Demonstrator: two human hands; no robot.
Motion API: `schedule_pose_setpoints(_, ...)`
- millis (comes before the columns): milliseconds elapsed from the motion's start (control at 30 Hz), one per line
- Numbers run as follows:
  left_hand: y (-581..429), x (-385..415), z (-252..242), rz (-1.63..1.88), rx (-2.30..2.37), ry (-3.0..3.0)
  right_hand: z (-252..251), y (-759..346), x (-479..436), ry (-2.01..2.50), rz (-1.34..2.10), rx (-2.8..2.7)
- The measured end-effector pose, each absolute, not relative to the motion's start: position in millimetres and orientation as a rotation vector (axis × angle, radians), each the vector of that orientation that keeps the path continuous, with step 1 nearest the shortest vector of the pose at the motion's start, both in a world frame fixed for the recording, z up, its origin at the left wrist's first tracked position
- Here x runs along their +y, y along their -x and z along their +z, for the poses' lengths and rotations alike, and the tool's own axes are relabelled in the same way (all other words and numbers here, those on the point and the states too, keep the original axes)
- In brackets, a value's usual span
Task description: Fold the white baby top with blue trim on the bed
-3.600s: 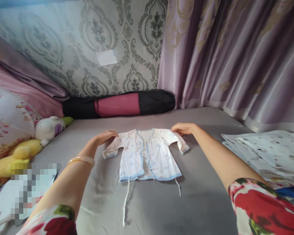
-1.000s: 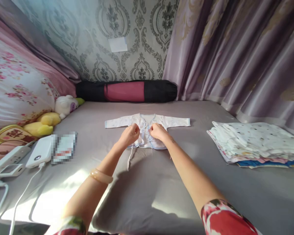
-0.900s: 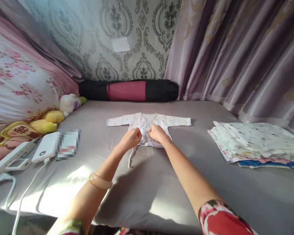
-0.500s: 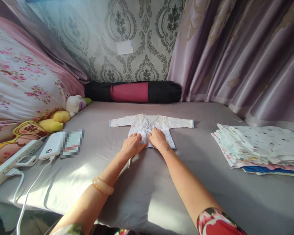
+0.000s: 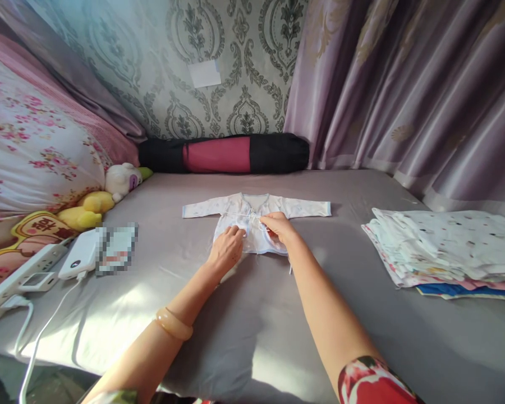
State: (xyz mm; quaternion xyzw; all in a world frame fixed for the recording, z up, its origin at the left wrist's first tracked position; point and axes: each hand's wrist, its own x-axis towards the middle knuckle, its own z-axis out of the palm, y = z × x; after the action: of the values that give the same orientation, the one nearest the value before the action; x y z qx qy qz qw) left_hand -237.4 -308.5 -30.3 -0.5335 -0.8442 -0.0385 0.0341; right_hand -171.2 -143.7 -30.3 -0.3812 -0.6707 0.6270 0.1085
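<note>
A small white baby shirt (image 5: 258,238) with a faint pattern and pale blue edging lies flat on the bed, its sleeves spread to both sides. Thin white ties meet at the middle of its chest. My left hand (image 5: 227,245) rests over the lower left front, fingers curled in; what they hold is hidden. My right hand (image 5: 278,226) pinches at the right front by the chest ties, and the front edge is slightly lifted there. Below the right hand a loose tie end (image 5: 290,268) hangs past the hem.
Folded baby clothes (image 5: 441,247) are stacked at the right. Along the left lie a power strip (image 5: 23,278), a white power bank (image 5: 79,255) with its cable, a blurred-out item (image 5: 116,249) and plush toys (image 5: 120,180). A black and red roll (image 5: 219,154) lies against the wall.
My right hand has moved up and slightly right on the shirt, my left hand slightly left, so they are farther apart. A loose tie end now hangs below the right hand.
</note>
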Motion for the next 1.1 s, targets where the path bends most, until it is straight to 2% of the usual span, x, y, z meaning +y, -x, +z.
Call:
schedule_pose_setpoints(267,238,-311,-26,0.102,-2.566,1.846,-28,181,-150,0.990,1.962,-1.822)
schedule_pose_setpoints(467,231,-319,-16,0.132,-2.522,1.904,-39,188,-165,0.995,1.834,-1.929)
schedule_pose_setpoints(600,238,-333,-12,-0.161,-2.554,1.980,-42,186,-168,0.883,1.903,-2.130)
schedule_pose_setpoints(733,263,-352,-22,-0.504,-2.620,1.712,-30,174,-150,0.842,1.895,-2.223)
schedule_pose_setpoints(833,283,-366,-31,-0.566,-2.764,1.502,-18,154,-127,0.918,1.713,-2.307)
schedule_pose_setpoints(967,297,-379,-37,-0.732,-2.866,1.508,-14,111,-109,0.990,1.334,-2.548)
schedule_pose_setpoints(1100,298,-382,-38,-0.882,-2.876,1.557,-16,71,-121,0.940,1.240,-2.756)
